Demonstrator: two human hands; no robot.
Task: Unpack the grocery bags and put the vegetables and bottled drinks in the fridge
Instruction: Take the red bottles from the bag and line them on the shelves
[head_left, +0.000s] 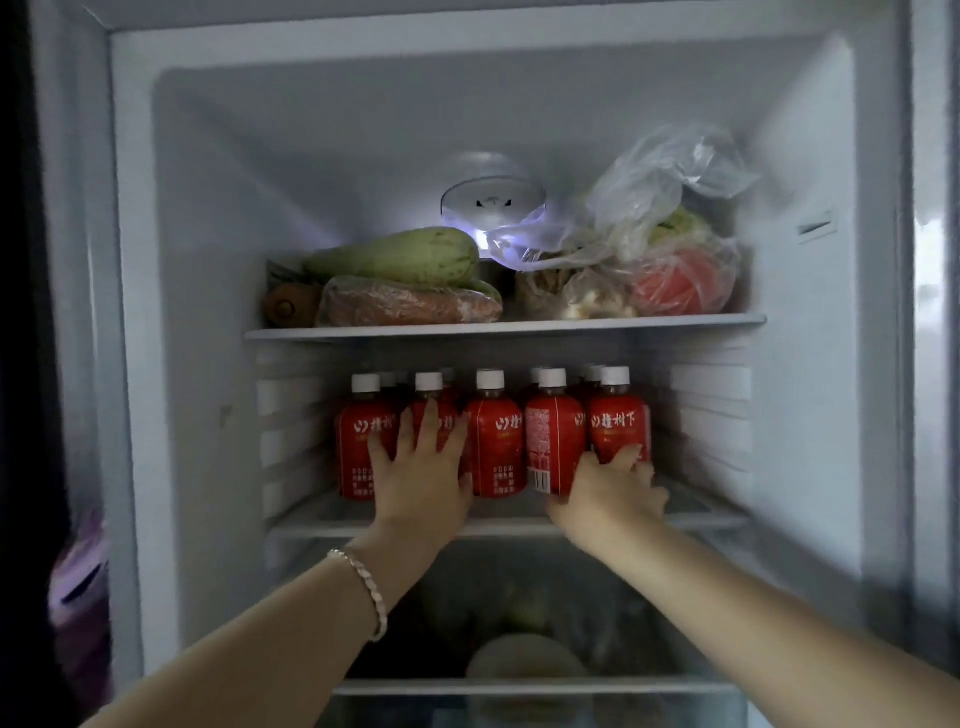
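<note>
Several red bottles with white caps (493, 441) stand in rows on the fridge's middle shelf (332, 525). My left hand (421, 467) presses flat, fingers spread, against the front of the left bottles. My right hand (613, 483) curls round the base of the rightmost red bottle (618, 415). On the top shelf (504, 328) lie pale green zucchini (400, 257), wrapped carrots (410, 306) and clear plastic bags of vegetables (654, 249) with a tomato (680, 286) inside.
The fridge light (493, 202) glows at the back above the top shelf. A lower compartment holds dim round produce (524, 660). The fridge's side walls (810, 312) flank the shelves. A purple item (78, 582) shows at the left edge.
</note>
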